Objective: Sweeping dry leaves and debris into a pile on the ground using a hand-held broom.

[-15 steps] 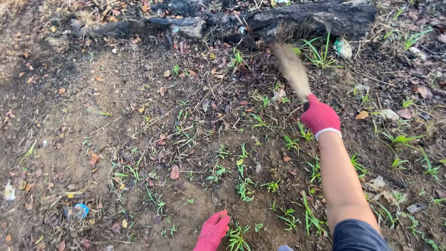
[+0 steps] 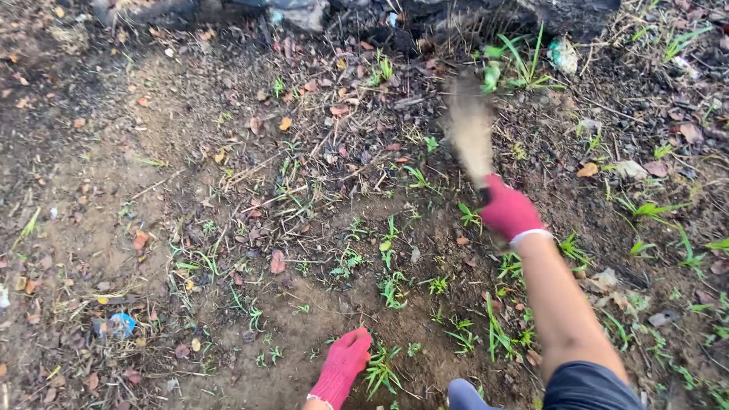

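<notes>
On bare ground: brown soil (image 2: 99, 220) scattered with dry leaves, thin twigs and small green weeds, seen from above.
Right hand: the right hand (image 2: 509, 211), in a red knitted glove with a white cuff, is closed in a fist around the lower end of a clump of pulled weeds (image 2: 468, 125); the bare forearm runs down to a dark sleeve at the bottom edge.
Clump of pulled weeds: a brownish, soil-coloured tuft rising from the fist toward the top of the view, blurred, so its detail cannot be made out; it stands above the ground near a tall green grass plant (image 2: 524, 68).
Left hand: the left hand (image 2: 342, 364), also in a red glove, lies low at the bottom of the view with fingers extended and loosely together, palm down on the soil; it holds nothing and sits just beside a small green weed (image 2: 380, 370).
Background: a charred dark log (image 2: 562, 11) lies along the top edge.
Litter: a blue scrap (image 2: 121, 324) lies at lower left, well apart from both hands; a pale green scrap (image 2: 563, 55) lies near the log.
</notes>
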